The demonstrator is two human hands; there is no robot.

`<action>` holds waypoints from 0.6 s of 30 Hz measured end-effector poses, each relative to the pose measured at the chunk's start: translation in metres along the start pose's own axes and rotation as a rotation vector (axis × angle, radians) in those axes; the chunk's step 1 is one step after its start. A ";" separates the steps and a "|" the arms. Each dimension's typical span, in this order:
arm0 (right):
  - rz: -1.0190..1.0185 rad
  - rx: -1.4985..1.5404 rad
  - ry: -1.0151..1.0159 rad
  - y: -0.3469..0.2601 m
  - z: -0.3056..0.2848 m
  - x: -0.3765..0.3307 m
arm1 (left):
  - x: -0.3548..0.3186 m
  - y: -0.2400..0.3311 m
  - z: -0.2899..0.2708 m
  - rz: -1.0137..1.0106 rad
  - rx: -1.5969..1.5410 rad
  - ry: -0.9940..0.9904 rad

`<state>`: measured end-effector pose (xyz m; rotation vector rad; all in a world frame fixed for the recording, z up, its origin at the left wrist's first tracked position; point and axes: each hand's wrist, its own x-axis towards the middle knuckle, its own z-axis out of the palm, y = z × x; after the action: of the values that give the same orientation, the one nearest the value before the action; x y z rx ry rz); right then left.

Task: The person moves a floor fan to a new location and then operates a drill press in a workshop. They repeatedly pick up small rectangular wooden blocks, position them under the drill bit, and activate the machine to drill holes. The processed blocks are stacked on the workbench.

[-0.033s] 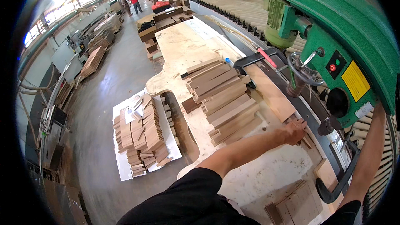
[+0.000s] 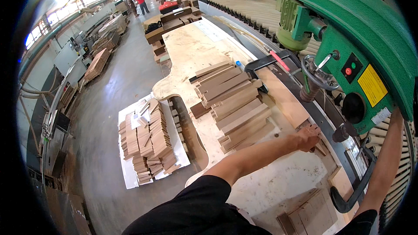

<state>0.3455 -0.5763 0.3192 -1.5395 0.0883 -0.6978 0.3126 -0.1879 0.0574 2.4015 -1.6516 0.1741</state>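
My left hand reaches across the wooden worktable, its fingers closed over a small wooden piece against the fence. Just beyond it lies a flat pale board. Above and to the right stands the green drilling machine, its dark spindle close beside my left hand. My right forearm rises along the machine's right side. The right hand is hidden behind the green housing, so its fingers do not show. Several brown wooden strips lie in a row left of the board.
Black clamps grip the table edge near me and farther off. More wooden pieces lie by my body. On the lower left, a white sheet bears stacked wooden pieces. Two people stand far down the aisle.
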 end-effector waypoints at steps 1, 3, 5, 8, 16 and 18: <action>-0.009 0.003 -0.001 -0.001 -0.002 0.003 | 0.001 -0.003 0.001 -0.007 0.000 -0.065; -0.023 -0.010 0.009 -0.005 -0.012 0.002 | 0.009 -0.002 0.000 -0.051 -0.078 -0.094; -0.033 -0.013 0.017 -0.003 -0.015 0.003 | 0.012 0.007 0.006 -0.146 -0.216 -0.046; -0.025 -0.006 0.008 -0.002 -0.005 0.008 | 0.018 0.021 0.025 -0.195 0.030 0.095; -0.036 -0.013 0.048 -0.005 -0.042 0.000 | -0.006 0.023 0.012 0.141 0.205 0.116; -0.034 -0.008 0.035 -0.003 -0.039 0.000 | -0.010 0.017 0.021 0.114 0.114 0.221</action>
<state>0.3259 -0.6100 0.3196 -1.5397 0.0922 -0.7523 0.2923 -0.1900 0.0372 2.2705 -1.7159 0.5453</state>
